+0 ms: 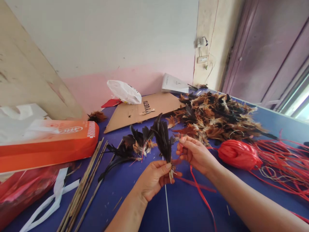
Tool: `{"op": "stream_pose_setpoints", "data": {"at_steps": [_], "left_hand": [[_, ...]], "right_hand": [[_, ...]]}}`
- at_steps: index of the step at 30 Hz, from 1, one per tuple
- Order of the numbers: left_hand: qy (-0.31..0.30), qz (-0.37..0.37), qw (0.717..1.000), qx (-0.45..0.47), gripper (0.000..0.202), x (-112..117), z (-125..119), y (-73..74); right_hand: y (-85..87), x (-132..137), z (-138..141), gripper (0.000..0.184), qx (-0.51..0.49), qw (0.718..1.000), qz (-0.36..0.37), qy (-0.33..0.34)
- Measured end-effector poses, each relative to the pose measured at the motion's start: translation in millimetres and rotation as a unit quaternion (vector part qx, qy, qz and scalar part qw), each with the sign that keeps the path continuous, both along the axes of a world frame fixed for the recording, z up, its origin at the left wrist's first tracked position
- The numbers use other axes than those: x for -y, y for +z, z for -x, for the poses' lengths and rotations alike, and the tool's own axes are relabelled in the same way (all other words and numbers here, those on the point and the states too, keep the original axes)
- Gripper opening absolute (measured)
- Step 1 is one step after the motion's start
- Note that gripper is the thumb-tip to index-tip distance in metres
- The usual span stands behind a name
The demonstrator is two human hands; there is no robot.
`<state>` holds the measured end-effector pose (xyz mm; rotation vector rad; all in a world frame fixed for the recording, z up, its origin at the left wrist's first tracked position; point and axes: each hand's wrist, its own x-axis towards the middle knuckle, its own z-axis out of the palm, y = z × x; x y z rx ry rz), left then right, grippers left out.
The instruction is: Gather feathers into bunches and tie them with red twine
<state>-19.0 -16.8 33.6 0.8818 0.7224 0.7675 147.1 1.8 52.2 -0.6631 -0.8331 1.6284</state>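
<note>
My left hand (160,175) pinches a bunch of black feathers (162,135) by its pale quill ends, the plumes pointing up and away. Just to the right, my right hand (193,151) is closed with thumb and fingertips together on a thin red plastic ribbon (199,191). Part of the ribbon hangs down over the blue table, and some runs near the quills; whether it circles them is blurred. Left of the held bunch lie dark feather bundles (138,141), one with red ribbon at its base. A red ribbon ball (238,154) lies right of my right hand.
A large heap of brown and black feathers (214,116) covers the back right. Behind are a cardboard sheet (147,108), a white plastic bag (124,91) and a white box (174,83). Thin sticks (83,187) and an orange bag (48,145) lie left. Loose red ribbon (285,170) tangles at right.
</note>
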Motion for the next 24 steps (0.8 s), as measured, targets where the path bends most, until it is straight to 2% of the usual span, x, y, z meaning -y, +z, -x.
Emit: {"op": "stream_pose_setpoints", "data": {"at_steps": [6,9,14,18,24], "left_hand": [[0.03,0.027,0.999,-0.012,0.018,-0.6,-1.6,-5.3],[0.051,0.015,0.998,-0.034,0.018,-2.8,-1.2,-6.4],[0.073,-0.078,0.989,-0.098,0.019,-5.5,-3.1,-9.1],[0.065,-0.156,0.974,-0.148,0.022,-6.6,-3.8,-12.3],[0.135,-0.224,0.938,-0.228,0.024,-8.8,-0.8,-8.9]], "right_hand": [[0.5,0.9,0.5,0.016,-0.019,1.0,-0.013,0.007],[-1.8,0.4,0.3,0.014,-0.023,0.999,-0.018,0.026],[-3.8,3.8,3.1,0.016,-0.009,0.998,-0.04,0.051],[-2.0,9.3,8.3,0.017,0.032,0.995,-0.069,0.057],[-12.3,4.7,13.8,0.022,0.049,0.998,0.0,0.039]]}}
